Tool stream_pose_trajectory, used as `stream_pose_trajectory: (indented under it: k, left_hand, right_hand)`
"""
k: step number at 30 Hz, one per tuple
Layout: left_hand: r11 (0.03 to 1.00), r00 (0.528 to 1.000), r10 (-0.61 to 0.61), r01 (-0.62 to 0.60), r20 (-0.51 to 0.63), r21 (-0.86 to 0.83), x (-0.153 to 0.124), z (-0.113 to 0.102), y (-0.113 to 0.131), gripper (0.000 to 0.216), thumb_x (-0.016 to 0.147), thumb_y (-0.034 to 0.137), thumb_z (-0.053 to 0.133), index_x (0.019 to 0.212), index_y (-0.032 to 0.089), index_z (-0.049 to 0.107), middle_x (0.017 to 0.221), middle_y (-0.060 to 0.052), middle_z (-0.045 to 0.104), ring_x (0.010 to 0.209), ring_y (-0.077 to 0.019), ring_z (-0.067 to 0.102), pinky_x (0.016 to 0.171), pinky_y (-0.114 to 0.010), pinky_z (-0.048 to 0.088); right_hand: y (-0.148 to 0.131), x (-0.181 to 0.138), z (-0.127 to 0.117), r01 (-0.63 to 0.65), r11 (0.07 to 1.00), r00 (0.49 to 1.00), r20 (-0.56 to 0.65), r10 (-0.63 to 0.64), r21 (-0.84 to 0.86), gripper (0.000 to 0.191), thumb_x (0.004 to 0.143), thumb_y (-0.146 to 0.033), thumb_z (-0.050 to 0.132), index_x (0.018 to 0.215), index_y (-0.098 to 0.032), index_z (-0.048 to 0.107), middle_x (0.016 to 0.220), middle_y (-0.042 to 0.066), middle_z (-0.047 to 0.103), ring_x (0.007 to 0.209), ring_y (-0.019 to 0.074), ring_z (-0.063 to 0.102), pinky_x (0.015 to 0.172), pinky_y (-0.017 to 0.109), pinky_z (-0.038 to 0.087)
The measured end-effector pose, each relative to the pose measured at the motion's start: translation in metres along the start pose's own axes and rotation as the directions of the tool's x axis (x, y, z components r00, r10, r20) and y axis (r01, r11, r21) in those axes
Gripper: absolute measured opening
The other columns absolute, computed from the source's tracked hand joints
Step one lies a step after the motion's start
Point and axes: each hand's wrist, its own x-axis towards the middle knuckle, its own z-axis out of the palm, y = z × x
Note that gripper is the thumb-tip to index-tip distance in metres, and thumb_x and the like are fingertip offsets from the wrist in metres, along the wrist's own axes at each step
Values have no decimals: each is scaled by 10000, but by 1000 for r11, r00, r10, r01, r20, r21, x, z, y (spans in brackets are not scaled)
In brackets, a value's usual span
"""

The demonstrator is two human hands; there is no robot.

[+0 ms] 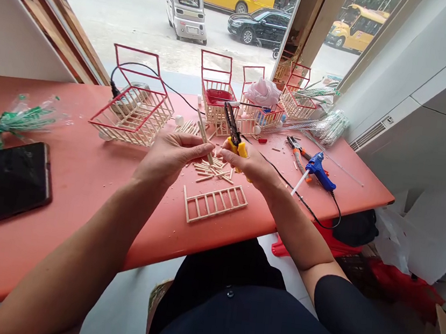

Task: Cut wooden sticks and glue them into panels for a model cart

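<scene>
L hand pinches 1 thin pale wooden stick, long axis tilted up-away. R hand, fist closed round yellow-handled black cutting pliers, sits just right of it.

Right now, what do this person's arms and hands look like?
The left hand and right hand are bare: no gloves, no watch. The left forearm is uncovered; a black sleeve covers the right arm above the elbow.
</scene>
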Motion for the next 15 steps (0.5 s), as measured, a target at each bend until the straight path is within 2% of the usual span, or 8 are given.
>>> stream_pose_trajectory:
  k: [3,6,11,15]
  left_hand:
    - [999,999,-38,39,21,-14,1,0,-2,494,441,482,1172,666,157,876,643,-63,743,635,-143,627,639,-284,530]
    - [998,999,-41,41,2,-40,1,3,-4,516,424,509,1175,678,169,883,658,-64,754,626,-142,603,608,-285,494]
    - [999,1000,16,-17,-27,-46,3,7,-9,425,457,438,1142,593,179,834,560,-15,647,572,-101,498,559,-259,379]
    - [997,997,20,-26,-75,-75,3,10,-14,340,493,387,1089,602,179,844,570,-17,645,585,-107,501,568,-262,369]
  right_hand:
    - [4,1,5,18,998,999,30,-16,-63,633,738,-678,996,934,-231,594,815,-67,555,776,136,512,729,302,408]
    - [7,3,11,-2,998,999,41,5,-64,676,725,-726,986,927,-243,558,811,-70,531,763,135,493,718,308,383]
    - [9,4,14,-7,1000,1000,27,7,-5,681,704,-695,1015,905,-243,547,801,-81,509,753,122,470,722,304,375]
    - [12,4,15,-5,1000,1000,13,5,2,683,700,-693,1021,906,-239,554,814,-73,540,770,126,496,739,304,388]
